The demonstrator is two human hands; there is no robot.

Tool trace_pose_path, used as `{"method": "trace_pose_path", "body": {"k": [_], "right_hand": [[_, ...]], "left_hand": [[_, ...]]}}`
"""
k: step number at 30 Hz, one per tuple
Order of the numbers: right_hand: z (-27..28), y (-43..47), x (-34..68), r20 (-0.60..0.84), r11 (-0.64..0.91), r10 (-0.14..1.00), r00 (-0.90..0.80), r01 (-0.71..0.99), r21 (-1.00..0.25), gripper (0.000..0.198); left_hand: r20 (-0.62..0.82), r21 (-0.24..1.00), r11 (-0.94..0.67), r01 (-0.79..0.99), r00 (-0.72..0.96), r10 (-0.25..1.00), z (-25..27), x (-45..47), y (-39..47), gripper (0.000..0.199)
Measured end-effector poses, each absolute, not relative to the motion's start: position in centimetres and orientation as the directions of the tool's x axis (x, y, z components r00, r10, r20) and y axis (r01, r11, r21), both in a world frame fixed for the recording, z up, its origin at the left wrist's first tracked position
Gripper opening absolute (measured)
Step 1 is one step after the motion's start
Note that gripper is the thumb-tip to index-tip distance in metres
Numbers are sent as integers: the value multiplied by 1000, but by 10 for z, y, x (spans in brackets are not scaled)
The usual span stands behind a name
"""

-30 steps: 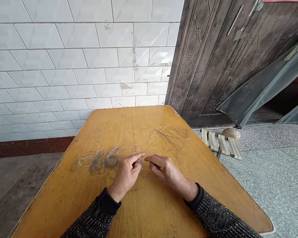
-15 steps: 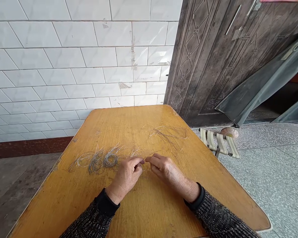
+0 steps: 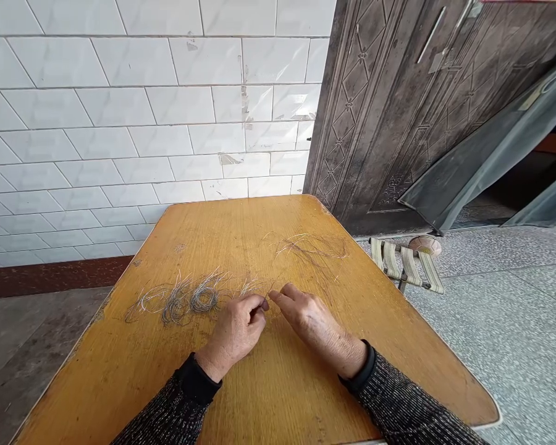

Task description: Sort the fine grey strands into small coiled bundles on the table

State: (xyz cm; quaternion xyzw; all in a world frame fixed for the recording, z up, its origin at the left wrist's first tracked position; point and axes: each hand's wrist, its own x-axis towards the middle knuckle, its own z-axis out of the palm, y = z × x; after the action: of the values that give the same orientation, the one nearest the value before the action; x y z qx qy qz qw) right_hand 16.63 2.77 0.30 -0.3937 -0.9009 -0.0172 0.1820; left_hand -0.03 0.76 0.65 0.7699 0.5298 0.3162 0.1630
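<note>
While our left fingers (image 3: 254,301) pinch springy-looking wire (image 3: 273,286) mid-frame, best held near its tip, our right fingers (image 3: 279,298) conceal their grip.

Wall (image 3: 130,60): white tile, upper left.
Skirting (image 3: 55,277): red-brown, left edge.
Door (image 3: 398,117): dark, patterned, upper right.
Floor (image 3: 509,327): speckled grey, lower right.
Stool (image 3: 411,266): striped, right of centre.
Table (image 3: 222,232): wooden, centre.

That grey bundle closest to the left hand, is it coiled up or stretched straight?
Coiled up: the grey bundle makes a round ring on the table, with loose pale ends sticking out.
</note>
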Motion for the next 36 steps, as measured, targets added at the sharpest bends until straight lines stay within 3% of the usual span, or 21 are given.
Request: {"method": "trace_pose_path", "body": {"k": [4,9,16,21,30,33,36], "right_hand": [[1,29,167,361,687,698,-618,720,-97,25],[-1,30,166,369,685,696,-616,723,-85,24],[4,27,165,349,683,687,-638,730,-10,24],[2,27,165,344,702,680,-647,711,-49,23],[-8,32,163,434,720,683,-587,643,-262,17],[-10,36,161,520,687,722,-457,565,-458,15],[-10,40,159,452,529,847,-279,366,-766,22]], "left_hand": [[296,724,-370,582,222,929,9,-1,9,25],[151,918,-198,344,159,976,5,-4,15,28],[141,895,-216,391,212,967,7,-6,15,30],[140,837,-257,484,265,954,11,-6,14,27],[178,783,-311,538,286,942,12,-4,12,20],[162,804,-283,523,265,950,11,-4,12,20],[136,889,-204,409,188,973,8,-4,13,20]]}}
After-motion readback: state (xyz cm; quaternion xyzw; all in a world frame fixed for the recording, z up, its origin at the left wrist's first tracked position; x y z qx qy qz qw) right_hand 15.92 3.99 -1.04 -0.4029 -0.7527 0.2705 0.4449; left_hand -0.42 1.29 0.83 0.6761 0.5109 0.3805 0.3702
